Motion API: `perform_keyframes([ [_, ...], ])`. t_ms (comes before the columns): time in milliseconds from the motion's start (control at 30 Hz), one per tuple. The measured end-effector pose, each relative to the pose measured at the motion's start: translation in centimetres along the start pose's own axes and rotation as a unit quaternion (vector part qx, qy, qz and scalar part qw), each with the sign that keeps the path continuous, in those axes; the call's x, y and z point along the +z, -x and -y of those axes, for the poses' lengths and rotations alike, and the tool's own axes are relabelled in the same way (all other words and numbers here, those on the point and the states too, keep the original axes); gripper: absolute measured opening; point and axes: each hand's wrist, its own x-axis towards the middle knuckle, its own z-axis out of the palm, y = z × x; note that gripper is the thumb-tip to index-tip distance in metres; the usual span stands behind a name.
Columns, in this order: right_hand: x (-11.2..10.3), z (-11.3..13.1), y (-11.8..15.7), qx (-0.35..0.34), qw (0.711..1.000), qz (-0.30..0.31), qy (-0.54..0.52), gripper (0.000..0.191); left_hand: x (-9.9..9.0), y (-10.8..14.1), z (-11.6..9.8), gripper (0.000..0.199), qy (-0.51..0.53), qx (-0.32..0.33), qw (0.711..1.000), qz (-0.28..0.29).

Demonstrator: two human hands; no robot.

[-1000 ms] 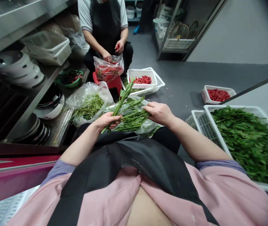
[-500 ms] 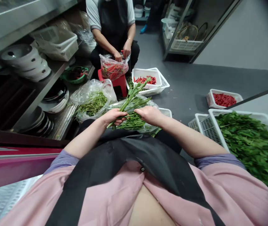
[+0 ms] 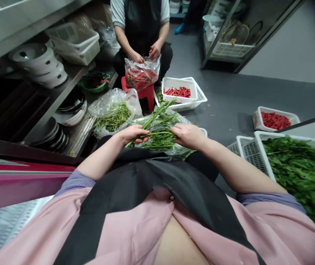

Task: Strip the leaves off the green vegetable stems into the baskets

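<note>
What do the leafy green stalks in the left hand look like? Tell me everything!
The leafy green stalks are long and slim, with paler green stems and darker leaves toward their far ends. They slant away toward the right, and their lower ends poke out below the left hand, which grips the stems. One stem stretches across to the right hand, whose fingertips seem to pinch it. More greens lie underneath; I can't tell whether the held leaves touch them.
</note>
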Motion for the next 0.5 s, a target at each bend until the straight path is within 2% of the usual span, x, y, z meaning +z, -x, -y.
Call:
perform_keyframes([
  [133,0.7,-0.6,0.5,0.012,1.0,-0.022,-0.014,0.014,0.0,0.1,-0.1,0.04,0.019,0.01,1.0,0.009],
  [200,1.6,-0.6,0.5,0.027,0.997,-0.045,-0.062,0.012,0.3,0.1,-0.2,0.043,0.023,0.018,1.0,0.011],
  [267,2.8,-0.6,0.3,0.059,0.983,-0.099,-0.145,0.01,0.6,0.0,-0.2,0.043,0.019,0.025,0.999,0.016],
  [333,4.1,-0.8,0.0,0.131,0.939,-0.188,-0.257,0.011,0.9,-0.2,-0.3,0.042,0.014,0.03,0.999,0.019],
  [400,4.9,-1.4,0.0,0.234,0.856,-0.292,-0.355,0.019,1.0,-0.3,-0.3,0.043,0.014,0.034,0.999,0.014],
  [433,5.1,-1.7,0.0,0.28,0.812,-0.343,-0.381,0.024,0.9,-0.3,-0.3,0.044,0.014,0.033,0.999,0.011],
  [467,4.9,-1.9,0.1,0.306,0.782,-0.384,-0.384,0.028,0.9,-0.4,-0.3,0.045,0.013,0.028,0.999,0.009],
  [500,4.5,-2.0,0.2,0.304,0.779,-0.409,-0.366,0.029,0.9,-0.4,-0.4,0.045,0.011,0.022,1.0,0.008],
])
